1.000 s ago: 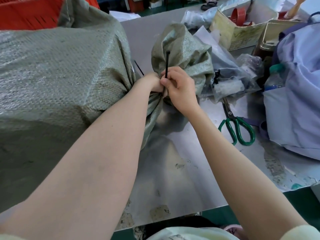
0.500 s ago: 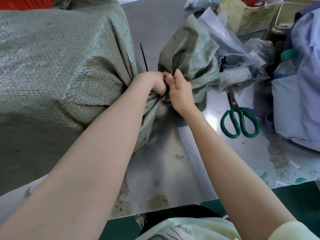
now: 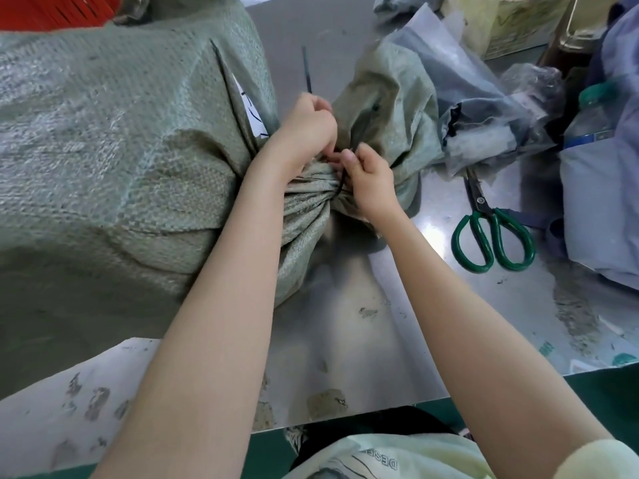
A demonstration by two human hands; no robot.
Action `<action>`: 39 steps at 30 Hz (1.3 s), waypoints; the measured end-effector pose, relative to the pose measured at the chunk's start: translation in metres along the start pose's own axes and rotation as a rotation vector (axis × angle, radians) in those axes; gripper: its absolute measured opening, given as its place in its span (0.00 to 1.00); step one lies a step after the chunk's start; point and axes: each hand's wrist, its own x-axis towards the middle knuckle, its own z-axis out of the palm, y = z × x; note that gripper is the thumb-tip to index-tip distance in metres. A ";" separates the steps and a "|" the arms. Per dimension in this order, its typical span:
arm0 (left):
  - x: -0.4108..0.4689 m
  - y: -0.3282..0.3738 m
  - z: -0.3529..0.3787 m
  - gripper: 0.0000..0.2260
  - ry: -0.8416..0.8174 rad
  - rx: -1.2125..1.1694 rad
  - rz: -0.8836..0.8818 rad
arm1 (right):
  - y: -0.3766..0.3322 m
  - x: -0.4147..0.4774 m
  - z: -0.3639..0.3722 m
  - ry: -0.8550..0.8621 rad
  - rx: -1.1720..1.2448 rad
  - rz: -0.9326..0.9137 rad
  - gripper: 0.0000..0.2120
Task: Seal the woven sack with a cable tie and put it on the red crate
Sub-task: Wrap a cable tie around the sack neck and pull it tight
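Far left, the crate – nearer, the sack lies on the table. The left hand curls round the tie, its tail jutting far; the right hand pinches the tie at the sack's bunched neck – scissors lie right

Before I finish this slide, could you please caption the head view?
Left hand and right hand hold a black cable tie around the gathered neck of the woven sack on a metal table.
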 end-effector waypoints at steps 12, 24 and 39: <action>0.004 -0.012 0.003 0.13 0.045 0.083 0.124 | -0.003 -0.002 -0.007 -0.045 0.390 0.163 0.09; -0.020 -0.008 0.015 0.07 -0.452 0.149 0.209 | 0.000 -0.007 -0.024 -0.115 0.641 0.254 0.12; -0.004 -0.015 0.019 0.17 -0.247 0.255 0.115 | 0.009 -0.028 -0.033 -0.185 0.649 0.278 0.15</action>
